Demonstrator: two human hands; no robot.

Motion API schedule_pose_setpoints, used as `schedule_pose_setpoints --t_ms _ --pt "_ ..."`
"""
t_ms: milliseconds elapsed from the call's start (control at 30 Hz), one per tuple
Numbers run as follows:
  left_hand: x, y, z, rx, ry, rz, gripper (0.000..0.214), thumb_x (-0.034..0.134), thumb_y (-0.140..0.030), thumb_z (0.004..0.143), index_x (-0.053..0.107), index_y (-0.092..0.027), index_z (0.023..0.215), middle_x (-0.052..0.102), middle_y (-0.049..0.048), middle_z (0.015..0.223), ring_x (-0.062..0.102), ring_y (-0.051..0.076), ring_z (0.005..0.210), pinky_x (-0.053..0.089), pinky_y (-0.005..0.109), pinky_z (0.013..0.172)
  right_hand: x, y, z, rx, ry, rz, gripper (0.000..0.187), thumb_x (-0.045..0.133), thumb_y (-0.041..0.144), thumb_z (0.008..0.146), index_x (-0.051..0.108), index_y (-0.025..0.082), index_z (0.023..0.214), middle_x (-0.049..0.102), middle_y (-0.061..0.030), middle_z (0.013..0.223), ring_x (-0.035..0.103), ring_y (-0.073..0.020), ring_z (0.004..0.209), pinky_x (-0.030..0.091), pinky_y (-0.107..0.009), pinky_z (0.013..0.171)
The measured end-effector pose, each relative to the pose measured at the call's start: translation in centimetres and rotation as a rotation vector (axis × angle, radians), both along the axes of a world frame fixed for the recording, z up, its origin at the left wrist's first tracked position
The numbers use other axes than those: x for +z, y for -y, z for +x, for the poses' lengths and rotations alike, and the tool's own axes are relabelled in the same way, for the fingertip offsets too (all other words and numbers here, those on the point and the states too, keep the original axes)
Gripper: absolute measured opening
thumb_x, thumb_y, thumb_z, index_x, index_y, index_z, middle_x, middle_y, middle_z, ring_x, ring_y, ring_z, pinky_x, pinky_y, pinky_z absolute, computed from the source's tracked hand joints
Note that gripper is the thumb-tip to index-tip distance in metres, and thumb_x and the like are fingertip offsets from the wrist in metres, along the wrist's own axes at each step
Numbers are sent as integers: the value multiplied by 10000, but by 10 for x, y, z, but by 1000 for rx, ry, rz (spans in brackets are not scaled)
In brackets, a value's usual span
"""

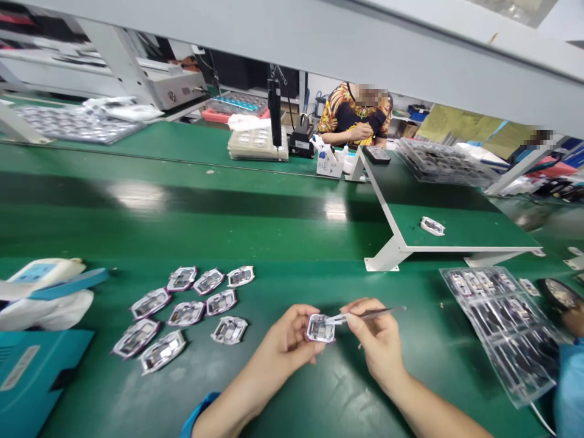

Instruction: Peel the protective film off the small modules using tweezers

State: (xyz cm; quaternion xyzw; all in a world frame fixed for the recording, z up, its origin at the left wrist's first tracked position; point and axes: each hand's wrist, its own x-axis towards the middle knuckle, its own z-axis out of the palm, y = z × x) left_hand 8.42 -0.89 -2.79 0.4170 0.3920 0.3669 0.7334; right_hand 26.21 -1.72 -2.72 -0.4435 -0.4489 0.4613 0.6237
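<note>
Between the thumb and fingers of my left hand [292,344] is a small electronic device housing [322,332], white-rimmed with purple at its edge and parts showing inside. My right hand [376,340] pinches a pair of metal tweezers [381,312]. The tips of the tweezers reach into the open housing; whether they grip a part is too small to tell. Several similar housings [187,313] lie on the green bench to the left of my hands, with their insides facing up.
A clear plastic tray [511,331] with compartments of parts lies at right, beside another person's blue sleeve [570,383]. One housing [432,226] sits on a raised green shelf [474,225]. A teal folder [45,371] lies at left. Across the bench, a person [356,118] sits near a hanging electric screwdriver [274,109].
</note>
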Motion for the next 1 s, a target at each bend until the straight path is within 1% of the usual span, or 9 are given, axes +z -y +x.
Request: schedule_pose_setpoints --t_ms 133,200,300,367,500,600,733,867,1000 --pt "-10 -2 2 -39 -31 6 399 745 -246 757 537 -202 1095 631 -1 802 572 133 651 468 232 554 -1 0 0 12 6 -12 167 774 347 779 677 212 788 722 -38 794 702 -196 786 573 -307 714" --pt "-16 -1 5 -11 -41 33 434 763 -269 733 546 -201 1102 623 -6 781 568 134 637 458 226 534 -1 0 -1 26 18 -23 176 774 354 778 674 210 796 725 -42 803 700 -200 795 570 -314 724" --pt "-19 1 10 40 -29 76 391 774 -279 708 554 -212 1024 622 -6 808 550 129 636 450 219 524 -2 0 -2 43 50 -35 166 775 344 776 677 212 800 729 -40 812 694 -202 805 560 -324 745" --pt "-14 3 12 38 -28 79 373 769 -248 706 547 -220 1005 625 1 851 553 133 675 454 219 551 -2 -1 -3 65 58 -41 147 775 326 777 681 217 805 728 -33 820 688 -196 804 553 -324 752" --pt "4 5 12 15 7 33 381 776 -195 686 565 -221 1001 640 16 897 573 151 751 456 233 619 -2 -1 -5 110 48 -10 142 778 340 774 692 230 793 720 -34 802 671 -207 827 548 -349 765" --pt "13 4 10 32 131 -110 336 738 -232 724 599 -198 1027 656 40 896 596 174 759 473 274 653 1 0 -5 96 100 72 123 775 352 786 712 248 766 741 -43 774 659 -230 870 528 -392 812" --pt "14 0 8 121 236 -277 295 746 -320 740 633 -173 970 649 36 835 595 163 698 460 272 609 4 3 -3 123 191 210 72 781 330 793 727 287 771 774 -19 765 667 -237 844 490 -438 862" --pt "13 0 8 121 141 -236 314 794 -350 719 618 -190 924 611 -11 741 558 125 648 405 223 550 7 4 -2 195 218 217 77 769 335 804 722 283 773 775 -26 767 671 -241 839 491 -446 854" --pt "11 2 8 92 9 -133 329 781 -359 725 602 -211 958 619 -21 727 536 117 612 365 215 517 7 1 -1 119 107 117 115 753 344 807 691 249 795 738 -43 762 659 -237 850 532 -407 784"
